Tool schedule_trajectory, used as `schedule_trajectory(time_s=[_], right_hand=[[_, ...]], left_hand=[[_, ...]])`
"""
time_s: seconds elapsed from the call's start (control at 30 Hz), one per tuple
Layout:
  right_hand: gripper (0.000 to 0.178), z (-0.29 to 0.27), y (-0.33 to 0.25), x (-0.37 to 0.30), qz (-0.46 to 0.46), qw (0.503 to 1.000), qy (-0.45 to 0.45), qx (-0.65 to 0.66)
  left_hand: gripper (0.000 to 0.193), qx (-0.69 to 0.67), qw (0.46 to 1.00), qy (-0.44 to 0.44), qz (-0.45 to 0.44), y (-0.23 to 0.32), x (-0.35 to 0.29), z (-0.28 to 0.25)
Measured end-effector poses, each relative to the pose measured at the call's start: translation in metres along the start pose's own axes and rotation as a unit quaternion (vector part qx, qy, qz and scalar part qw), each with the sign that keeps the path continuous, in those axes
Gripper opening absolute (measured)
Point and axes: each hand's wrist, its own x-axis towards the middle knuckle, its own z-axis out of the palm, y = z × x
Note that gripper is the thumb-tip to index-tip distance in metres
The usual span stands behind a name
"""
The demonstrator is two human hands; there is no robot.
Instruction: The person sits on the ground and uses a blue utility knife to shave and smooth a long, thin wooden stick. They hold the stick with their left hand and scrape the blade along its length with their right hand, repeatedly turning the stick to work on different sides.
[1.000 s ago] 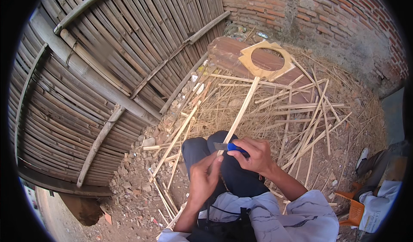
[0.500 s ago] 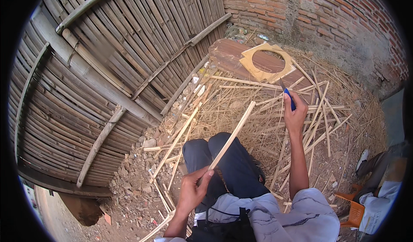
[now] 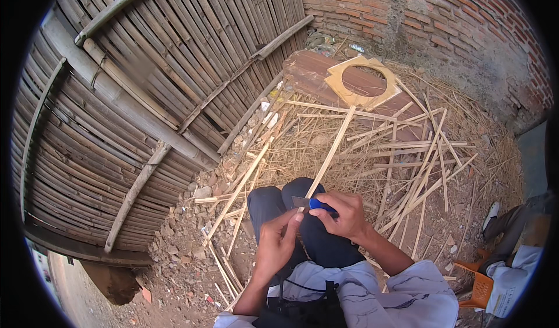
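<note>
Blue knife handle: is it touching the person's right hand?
Touching. The head view shows the right hand closed around the blue knife handle, with no gap between them.

L – bamboo-pole wall (image 3: 189, 54) | back/R – worn brick wall (image 3: 349, 9) | grnd (image 3: 180, 281): stony dirt | orange chair (image 3: 482, 287), lower R | daylight

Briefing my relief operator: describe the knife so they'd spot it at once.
Find the dark trousers at lower centre. Over them, the right hand grips the knife beside a pale stick. Its blue handle sets it apart from the stick.
</note>
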Motion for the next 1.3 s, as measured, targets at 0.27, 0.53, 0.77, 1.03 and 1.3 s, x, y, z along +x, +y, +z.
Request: schedule_trajectory(time_s=[0.27,0.53,0.77,1.03,1.3], right_hand=[[0.030,-0.005,0.005,0.008,-0.002,0.999,0.013,-0.037],[0.029,-0.062,0.078,0.060,0.132,0.970,0.178,-0.104],[0.033,-0.069,0.075,0.045,0.141,0.980,0.132,-0.059],[0.030,-0.012,0.007,0.005,0.042,0.998,-0.029,-0.033],[0.028,-0.005,0.020,0.004,-0.017,0.997,0.010,-0.079]], left_hand=[[0.031,-0.080,0.996,-0.018,-0.034,-0.003,-0.003,0.002],[0.032,-0.036,0.999,-0.029,-0.028,-0.020,-0.025,-0.011],[0.028,-0.032,0.998,0.028,-0.037,-0.026,-0.013,-0.018],[0.026,-0.062,0.997,0.041,0.030,-0.027,0.006,0.013],[0.026,0.006,0.999,0.039,0.016,-0.014,0.005,0.010]])
